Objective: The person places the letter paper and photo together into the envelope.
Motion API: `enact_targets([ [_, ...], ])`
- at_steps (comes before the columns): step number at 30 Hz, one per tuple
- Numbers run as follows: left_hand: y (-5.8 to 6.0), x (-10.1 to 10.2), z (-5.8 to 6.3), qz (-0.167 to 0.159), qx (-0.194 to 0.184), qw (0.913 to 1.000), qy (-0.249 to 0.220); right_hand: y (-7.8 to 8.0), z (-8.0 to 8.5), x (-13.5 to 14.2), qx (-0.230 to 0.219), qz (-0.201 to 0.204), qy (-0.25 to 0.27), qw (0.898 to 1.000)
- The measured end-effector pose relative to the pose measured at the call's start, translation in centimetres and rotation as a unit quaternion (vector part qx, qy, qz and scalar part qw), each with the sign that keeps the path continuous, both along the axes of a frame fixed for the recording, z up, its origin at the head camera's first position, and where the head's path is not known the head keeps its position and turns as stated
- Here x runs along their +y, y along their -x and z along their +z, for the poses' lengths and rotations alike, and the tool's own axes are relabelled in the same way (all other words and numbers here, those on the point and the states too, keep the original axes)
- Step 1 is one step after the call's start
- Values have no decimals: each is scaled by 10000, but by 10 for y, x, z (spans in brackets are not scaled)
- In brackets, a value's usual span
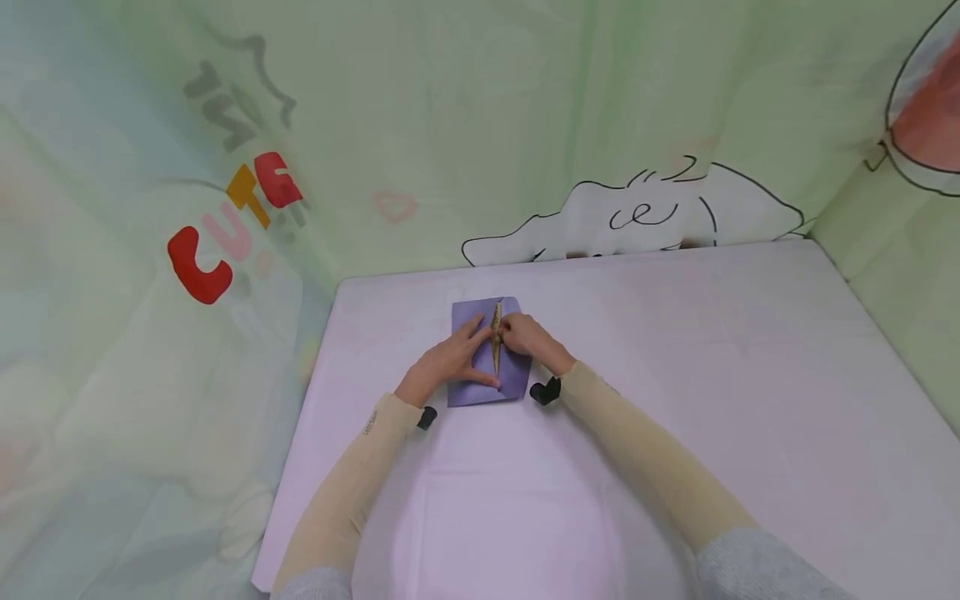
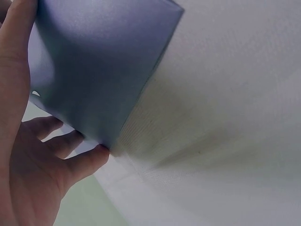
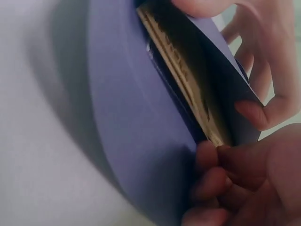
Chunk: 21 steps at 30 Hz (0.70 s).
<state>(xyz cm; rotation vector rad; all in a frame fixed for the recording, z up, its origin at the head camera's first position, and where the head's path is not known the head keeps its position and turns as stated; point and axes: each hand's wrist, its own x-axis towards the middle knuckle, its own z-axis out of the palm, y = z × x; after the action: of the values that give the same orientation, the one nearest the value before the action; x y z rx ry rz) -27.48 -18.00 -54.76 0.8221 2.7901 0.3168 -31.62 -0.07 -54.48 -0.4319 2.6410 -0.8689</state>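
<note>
While the purple paper sheet [image 1: 483,354] sits flat on the pale tablecloth [image 1: 675,375] at the far-left part of the table, looks about midway through wrapping or folding something up inside it. Both side flaps already brought in toward the middle, leaving a narrow slit down the centre with a thin tan strip [image 1: 496,342] showing through. From the right wrist view, seems like a small stack of tan, card-like layers [image 3: 183,80] tucked between the purple flaps, though hard to say exactly what. Still left, by the look of it: closing that centre gap fully, creasing it flat, and dealing with the top and bottom ends, which appear open.

Left hand [image 1: 448,362] spread flat on the left flap, fingers straight and slightly apart, thumb down near the lower end of the slit, pressing rather than gripping. Left wrist view shows fingertips [image 2: 89,160] at the paper's edge with the sheet lifting a bit over them. Right hand [image 1: 528,337] curled at the upper part of the slit, fingers together and pinching the right flap's edge against the tan stuff.

Long axis of the packet runs away from the body, near end toward the chest, far end toward the green cartoon curtain [image 1: 525,125]. Tan strip follows the same line, maybe tilted a hair to the right at the far end.
</note>
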Motion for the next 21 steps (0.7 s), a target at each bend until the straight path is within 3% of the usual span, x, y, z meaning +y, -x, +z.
enact_targets([
  [14, -2, 6, 1, -73, 90, 9999, -114, -1, 3, 4, -79, -262, -48, 9996],
  [21, -6, 9, -7, 178, 187, 9996, 86, -10, -2, 22, -89, -350, 522, 9980],
])
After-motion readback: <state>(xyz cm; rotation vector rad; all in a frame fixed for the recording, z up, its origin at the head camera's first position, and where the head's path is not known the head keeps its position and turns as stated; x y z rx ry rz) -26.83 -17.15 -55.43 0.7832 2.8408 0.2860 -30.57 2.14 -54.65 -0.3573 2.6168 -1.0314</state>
